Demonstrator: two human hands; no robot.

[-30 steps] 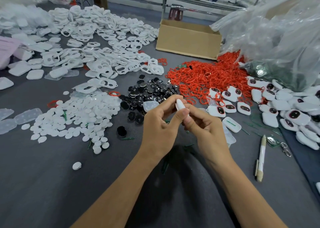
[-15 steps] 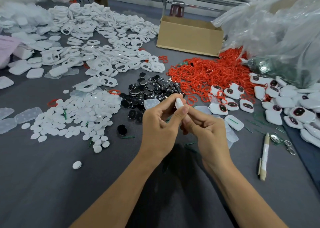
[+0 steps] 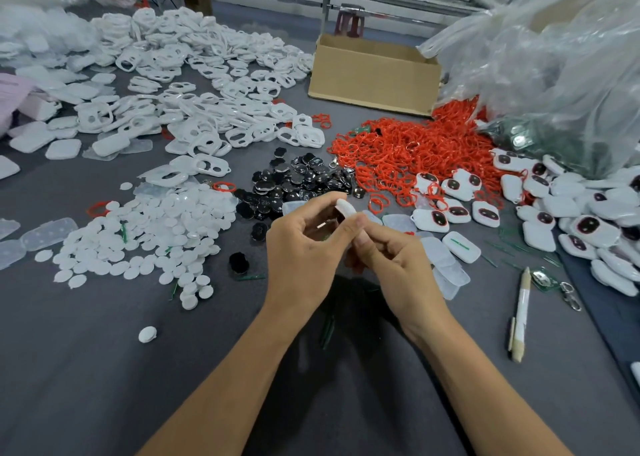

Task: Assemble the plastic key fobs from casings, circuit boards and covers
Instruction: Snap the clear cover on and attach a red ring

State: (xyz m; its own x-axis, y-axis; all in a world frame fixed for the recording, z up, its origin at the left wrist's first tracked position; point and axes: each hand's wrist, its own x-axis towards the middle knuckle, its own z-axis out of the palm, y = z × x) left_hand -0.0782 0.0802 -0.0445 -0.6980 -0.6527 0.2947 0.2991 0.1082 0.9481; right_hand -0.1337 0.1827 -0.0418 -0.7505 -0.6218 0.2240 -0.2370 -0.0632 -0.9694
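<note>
1. Head view, the work in hand: the left hand (image 3: 304, 247) and the right hand (image 3: 398, 258) meet above the bench (image 3: 104, 369), well in front of the cardboard box (image 3: 374, 74) on the person's side. Both are closed on one white casing (image 3: 346, 209). The left pinches it between thumb and forefinger, and the right thumb presses against its edge. What sits inside the casing is hidden by the fingers.

2. Head view, what looks done: a heap of finished fobs (image 3: 554, 209), white with dark windows, lies in front of the box and to its right. By that heap, a good many units seem complete.

3. Head view, what looks left: far more loose parts than finished pieces.
   - The open white frames (image 3: 207, 91) spread left of the box.
   - The white discs (image 3: 149, 230) lie front-left of it.
   - The black buttons (image 3: 298, 181) sit straight in front of it.
   - The red loops (image 3: 415, 154) lie just in front of its right corner.

4. Judgement: this fob appears to be mid-assembly, likely being pressed together. The batch seems to be at an early-to-middle stage, with loops to fit and many casings untouched.
</note>
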